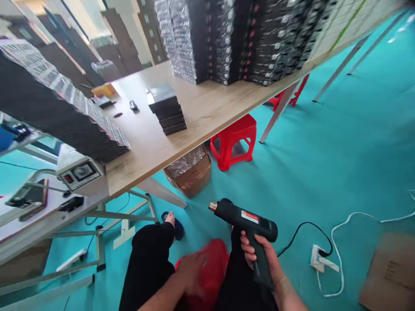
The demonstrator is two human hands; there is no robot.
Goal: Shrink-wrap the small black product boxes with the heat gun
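Observation:
My right hand (261, 252) is wrapped around the handle of a black heat gun (246, 220) with a red and white label. Its metal nozzle points left, toward the space below the table edge. My left hand (193, 273) lies on the red stool seat (212, 263) between my legs; it is slightly blurred, with its fingers stretched out and nothing visible in them. On the table, the closest goods are a short stack of black boxes (167, 108) near the front edge.
Tall stacks of film-wrapped black boxes (233, 41) stand on the wooden table (207, 106). Beneath it are a carton with plastic film (193, 172) and a red stool (235, 140). A power strip (319, 258) with cords lies on the floor at right. A control box (81, 172) sits left.

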